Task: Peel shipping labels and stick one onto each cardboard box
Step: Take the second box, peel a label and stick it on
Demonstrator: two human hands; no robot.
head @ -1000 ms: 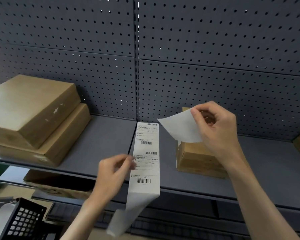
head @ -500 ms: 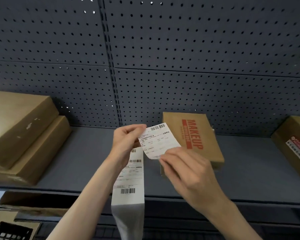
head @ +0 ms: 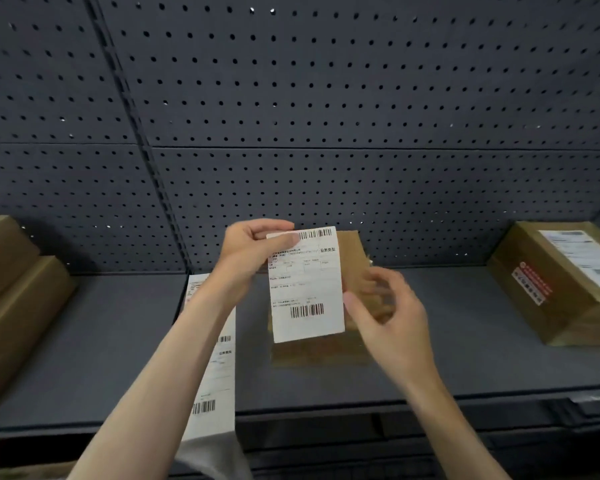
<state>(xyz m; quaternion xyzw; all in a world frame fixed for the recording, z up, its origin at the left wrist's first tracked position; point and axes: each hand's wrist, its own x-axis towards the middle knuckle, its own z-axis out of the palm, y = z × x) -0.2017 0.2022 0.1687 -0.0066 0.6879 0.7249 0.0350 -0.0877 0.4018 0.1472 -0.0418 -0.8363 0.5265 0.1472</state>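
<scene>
Label (head: 305, 289): thin, limp, sticky-backed; it hangs in front of the middle box (head: 355, 268) on the shelf (head: 465, 358).
Left hand (head: 253, 251): you pinch the label's top corner and, it seems, the label strip (head: 212, 368).
Right hand (head: 385, 313): fingers relaxed, blurred, beside the label's right edge, holding nothing.
Grip: take the edges only; it will likely curl and stick to itself.
Right box (head: 555, 282): already labelled.

The left hand (head: 253, 251) pinches the top corner of a peeled shipping label (head: 305, 285), held upright before a cardboard box (head: 355, 271) on the grey shelf (head: 447, 358). The right hand (head: 388, 317), blurred, sits just beside the label's right edge. A label strip (head: 212, 375) hangs behind the left forearm.
</scene>
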